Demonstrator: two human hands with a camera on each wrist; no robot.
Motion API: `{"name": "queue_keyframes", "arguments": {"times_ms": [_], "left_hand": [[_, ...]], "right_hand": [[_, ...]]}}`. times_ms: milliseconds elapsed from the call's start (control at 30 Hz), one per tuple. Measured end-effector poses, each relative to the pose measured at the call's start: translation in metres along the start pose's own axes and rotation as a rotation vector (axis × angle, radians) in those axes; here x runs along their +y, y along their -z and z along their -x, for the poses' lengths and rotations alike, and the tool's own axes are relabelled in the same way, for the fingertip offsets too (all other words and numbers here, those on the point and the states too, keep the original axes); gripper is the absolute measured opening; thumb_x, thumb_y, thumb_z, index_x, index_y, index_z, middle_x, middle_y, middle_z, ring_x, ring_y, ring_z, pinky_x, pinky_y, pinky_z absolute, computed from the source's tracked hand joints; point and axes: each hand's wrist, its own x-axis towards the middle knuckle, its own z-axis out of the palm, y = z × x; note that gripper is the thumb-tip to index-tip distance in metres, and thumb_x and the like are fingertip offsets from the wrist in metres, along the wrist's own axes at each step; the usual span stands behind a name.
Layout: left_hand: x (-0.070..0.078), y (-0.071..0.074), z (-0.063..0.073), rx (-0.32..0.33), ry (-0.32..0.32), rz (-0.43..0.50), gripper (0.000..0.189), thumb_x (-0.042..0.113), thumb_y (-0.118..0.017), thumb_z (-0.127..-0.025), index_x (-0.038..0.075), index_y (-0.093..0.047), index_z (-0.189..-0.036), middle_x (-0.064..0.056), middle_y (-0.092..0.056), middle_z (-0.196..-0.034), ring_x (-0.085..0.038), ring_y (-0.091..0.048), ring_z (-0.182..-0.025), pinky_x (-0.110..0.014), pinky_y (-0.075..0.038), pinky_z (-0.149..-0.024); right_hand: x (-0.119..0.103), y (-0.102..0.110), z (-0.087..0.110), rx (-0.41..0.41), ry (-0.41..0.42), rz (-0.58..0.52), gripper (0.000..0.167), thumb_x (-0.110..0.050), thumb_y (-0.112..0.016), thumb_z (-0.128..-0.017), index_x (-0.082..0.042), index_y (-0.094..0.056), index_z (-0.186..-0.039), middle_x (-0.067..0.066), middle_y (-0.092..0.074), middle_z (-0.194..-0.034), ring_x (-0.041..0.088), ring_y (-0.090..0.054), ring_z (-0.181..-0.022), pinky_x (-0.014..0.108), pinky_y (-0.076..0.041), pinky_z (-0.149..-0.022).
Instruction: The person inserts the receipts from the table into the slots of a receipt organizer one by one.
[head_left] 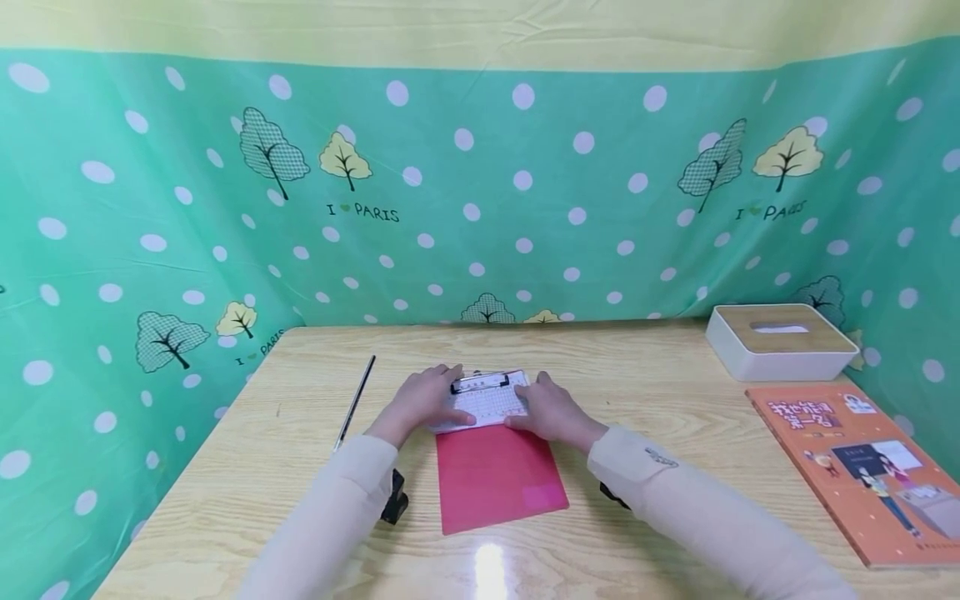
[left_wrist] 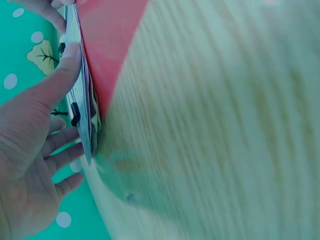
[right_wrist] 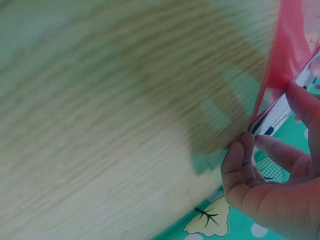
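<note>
A small clipboard (head_left: 491, 403) bears a printed grid sheet, with a black-ended metal clip along its far side. My left hand (head_left: 428, 397) grips its left side, thumb over the front; in the left wrist view that hand (left_wrist: 35, 130) has its other fingers behind the edge. From the right, my right hand (head_left: 553, 408) pinches the opposite side, thumb near the lower edge. Loose-edged layers show under the board in the left wrist view. A translucent red folder (head_left: 495, 475) lies on the table below the clipboard, its far edge hidden beneath it.
A dark pen-like stick (head_left: 356, 400) lies left of my left hand. At the back right stands a white tissue box (head_left: 780, 362) with a wooden lid, and an orange book (head_left: 847, 467) lies in front of it. A polka-dot curtain (head_left: 525, 192) hangs behind the wooden table (head_left: 660, 375).
</note>
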Motion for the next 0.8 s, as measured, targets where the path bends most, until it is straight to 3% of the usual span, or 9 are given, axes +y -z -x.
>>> {"name": "queue_keyframes", "arguments": {"times_ms": [133,233,400,533,633,800], "left_hand": [[-0.002,0.0,0.005,-0.007,-0.025,-0.024,0.105,0.06,-0.083,-0.075,0.004,-0.042,-0.153,-0.023,-0.046,-0.151,-0.04,-0.044,-0.138,-0.055,-0.036,-0.112],[-0.003,-0.002,0.007,-0.012,-0.03,-0.004,0.109,0.062,-0.085,-0.072,0.006,-0.041,-0.154,-0.022,-0.045,-0.152,-0.04,-0.042,-0.14,-0.055,-0.032,-0.114],[0.002,-0.005,0.008,-0.008,-0.049,0.014,0.109,0.06,-0.086,-0.071,0.007,-0.04,-0.155,-0.021,-0.045,-0.152,-0.04,-0.041,-0.141,-0.054,-0.028,-0.117],[0.01,-0.009,0.007,-0.001,-0.069,0.008,0.107,0.06,-0.085,-0.073,0.007,-0.042,-0.154,-0.021,-0.047,-0.151,-0.039,-0.043,-0.14,-0.053,-0.029,-0.116],[0.018,-0.01,0.006,0.004,-0.088,0.012,0.104,0.059,-0.085,-0.074,0.007,-0.042,-0.154,-0.02,-0.048,-0.151,-0.039,-0.043,-0.139,-0.052,-0.031,-0.116],[0.031,-0.012,0.003,0.007,-0.118,0.021,0.104,0.058,-0.083,-0.076,0.005,-0.04,-0.155,-0.021,-0.047,-0.151,-0.04,-0.042,-0.139,-0.053,-0.031,-0.115]], "right_hand": [[0.005,0.001,0.005,0.003,0.002,-0.006,0.066,-0.033,-0.08,-0.09,0.003,-0.057,-0.14,0.031,-0.055,-0.13,0.04,-0.054,-0.116,0.049,-0.048,-0.098],[0.012,0.002,0.009,0.007,0.002,-0.006,0.067,-0.034,-0.079,-0.09,0.004,-0.057,-0.14,0.034,-0.051,-0.138,0.046,-0.047,-0.131,0.053,-0.044,-0.105],[0.024,0.004,0.015,0.018,0.0,-0.003,0.066,-0.035,-0.079,-0.09,0.002,-0.058,-0.14,0.036,-0.048,-0.141,0.048,-0.048,-0.13,0.054,-0.046,-0.102],[0.033,0.007,0.022,0.021,0.009,0.014,0.067,-0.036,-0.08,-0.088,0.001,-0.058,-0.14,0.029,-0.056,-0.125,0.037,-0.059,-0.105,0.045,-0.052,-0.085],[0.04,0.012,0.029,0.005,0.006,0.014,0.069,-0.035,-0.081,-0.087,0.0,-0.057,-0.141,0.017,-0.053,-0.103,0.024,-0.049,-0.078,0.035,-0.043,-0.066],[0.054,0.021,0.039,-0.014,-0.015,0.006,0.071,-0.034,-0.083,-0.086,-0.002,-0.056,-0.144,0.01,-0.046,-0.092,0.021,-0.042,-0.071,0.03,-0.033,-0.059]]}}
